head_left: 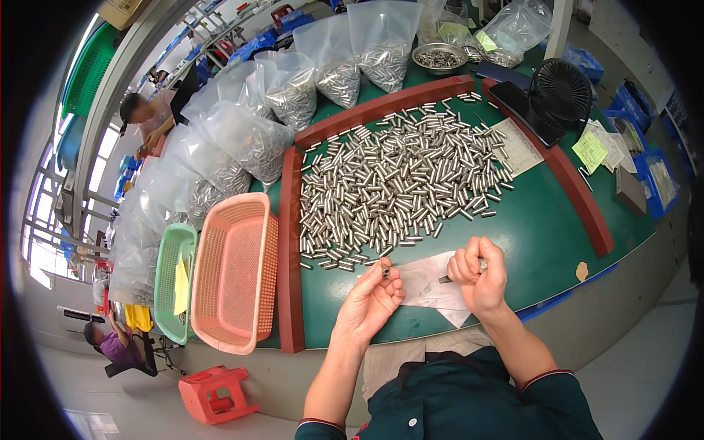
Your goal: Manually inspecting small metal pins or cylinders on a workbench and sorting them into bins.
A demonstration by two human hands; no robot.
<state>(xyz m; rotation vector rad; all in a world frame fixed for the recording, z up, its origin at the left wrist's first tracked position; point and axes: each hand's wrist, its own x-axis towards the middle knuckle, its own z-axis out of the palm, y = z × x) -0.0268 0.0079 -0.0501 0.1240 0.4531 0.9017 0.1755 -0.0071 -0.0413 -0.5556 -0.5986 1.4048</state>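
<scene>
The left hand pinches 1 metal cylinder, the pile at its 12 o'clock; at 3 o'clock the right hand clasps a dark-tipped object. Seemingly single-piece handling; the next move calls for steady alignment.

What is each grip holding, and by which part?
Left grip pinches a small metal cylinder by its sides, end exposed. Right grip encloses a dark-ended object, tip jutting out; its held part is hidden.
</scene>
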